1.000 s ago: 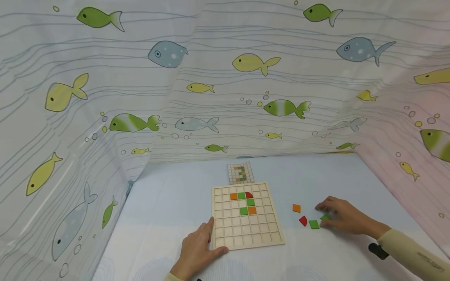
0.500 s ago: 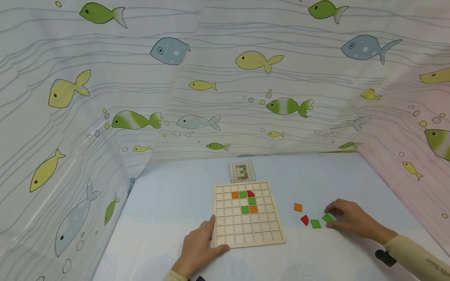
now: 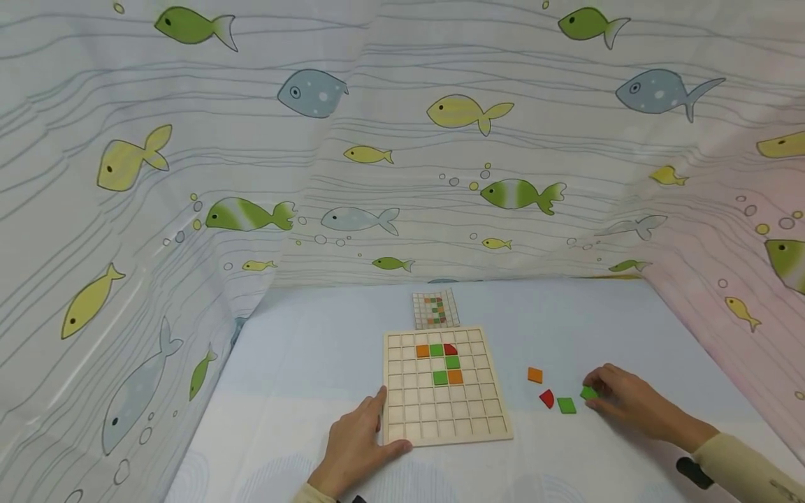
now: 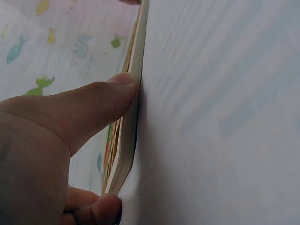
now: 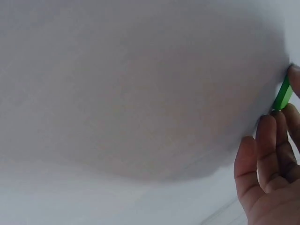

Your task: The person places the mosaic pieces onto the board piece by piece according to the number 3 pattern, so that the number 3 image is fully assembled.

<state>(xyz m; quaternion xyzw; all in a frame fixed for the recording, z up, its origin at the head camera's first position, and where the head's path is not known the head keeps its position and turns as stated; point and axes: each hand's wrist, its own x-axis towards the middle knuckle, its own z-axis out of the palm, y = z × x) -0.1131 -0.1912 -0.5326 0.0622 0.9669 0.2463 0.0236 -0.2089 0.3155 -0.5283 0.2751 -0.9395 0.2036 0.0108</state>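
Note:
In the head view, a square wooden grid board point(image 3: 434, 419) lies on the table, with orange, green and red tiles in several cells. My left hand point(image 3: 355, 443) braces its near left corner, index finger along the left side and thumb point(image 4: 101, 98) straight against the near edge. To the right of the board, my right hand point(image 3: 635, 405) pinches a green square tile point(image 3: 589, 393) between thumb and fingers. The right wrist view shows that green tile point(image 5: 282, 93) edge-on, close to the table. Beside it lie another green square tile point(image 3: 567, 406), a red quarter-round tile point(image 3: 547, 399) and an orange square tile point(image 3: 534, 375).
Behind the board lies a small card point(image 3: 436, 311) printed with a grid and a coloured tile pattern. A fish-patterned curtain point(image 3: 402, 188) closes off the back and both sides. A pale cloth point(image 3: 302, 349) covers the table.
My right hand has closed its fingers on the rightmost green tile, which showed more fully between them half a second ago. The left hand stays at the board's corner. The head view has shifted slightly.

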